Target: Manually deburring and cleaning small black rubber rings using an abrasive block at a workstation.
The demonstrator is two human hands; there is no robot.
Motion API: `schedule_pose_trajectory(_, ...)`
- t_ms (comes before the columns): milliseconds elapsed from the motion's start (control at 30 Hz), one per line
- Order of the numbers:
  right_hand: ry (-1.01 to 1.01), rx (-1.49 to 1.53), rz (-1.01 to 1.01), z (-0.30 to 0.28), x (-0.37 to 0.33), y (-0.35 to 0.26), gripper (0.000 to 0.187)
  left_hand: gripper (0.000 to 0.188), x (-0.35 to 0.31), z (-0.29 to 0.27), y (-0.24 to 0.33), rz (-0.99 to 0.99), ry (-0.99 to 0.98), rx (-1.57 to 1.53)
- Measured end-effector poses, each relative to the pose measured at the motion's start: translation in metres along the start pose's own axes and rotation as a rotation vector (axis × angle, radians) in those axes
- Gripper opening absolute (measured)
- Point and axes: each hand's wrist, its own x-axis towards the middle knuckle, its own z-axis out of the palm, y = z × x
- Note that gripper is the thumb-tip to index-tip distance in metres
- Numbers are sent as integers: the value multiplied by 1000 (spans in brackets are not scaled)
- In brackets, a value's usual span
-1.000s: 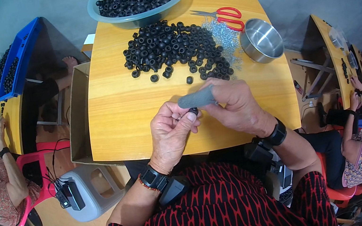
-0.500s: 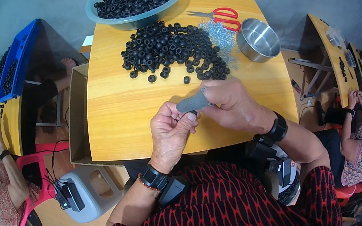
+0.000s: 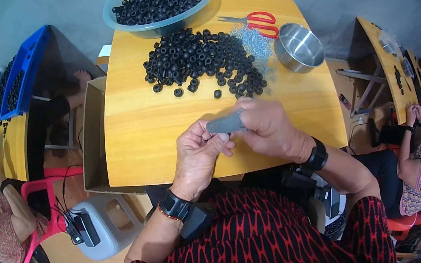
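Observation:
My right hand (image 3: 268, 128) grips a short grey tube-like piece (image 3: 226, 124), held level above the near edge of the wooden table (image 3: 139, 138). My left hand (image 3: 198, 153) is closed right beside it, fingertips pinched at the tube's left end; whatever small part it pinches is hidden. A heap of black rubber rings (image 3: 202, 63) lies on the table beyond my hands. A single ring (image 3: 217, 94) sits closest to them.
A translucent bowl (image 3: 116, 18) full of black rings stands at the far edge. Red-handled scissors (image 3: 256, 19), a pile of small metal parts (image 3: 256, 46) and a steel bowl (image 3: 298, 50) lie at the far right. A cardboard box (image 3: 90, 137) adjoins the table's left side. People sit at neighbouring tables.
Both hands have stayed together over the near table edge. The grey piece has turned slightly in my right hand and now lies more level.

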Motion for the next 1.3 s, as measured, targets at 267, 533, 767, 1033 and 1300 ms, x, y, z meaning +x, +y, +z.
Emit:
schedule_pose_trajectory(267, -20, -70, -11, -8, -16, -13, 21, 6, 1, -8, 6, -128, -168, 15)
schedule_pose_trajectory(533, -7, 14, 16, -9, -24, -11, 22, 5, 0, -3, 15, -178, -212, 20)
schedule_pose_trajectory(767, -21, 88, 270, -15, -16, -20, 42, 7, -1, -11, 9, -155, -166, -126)
schedule_pose_trajectory(1033, -161, -199, 78, -6, -14, -14, 29, 10, -1, -2, 11, -102, -144, -128)
schedule_pose_trajectory(1300, -111, -329, -4, -3, -17, -14, 31, 11, -1, 1, 5, -88, -90, -1)
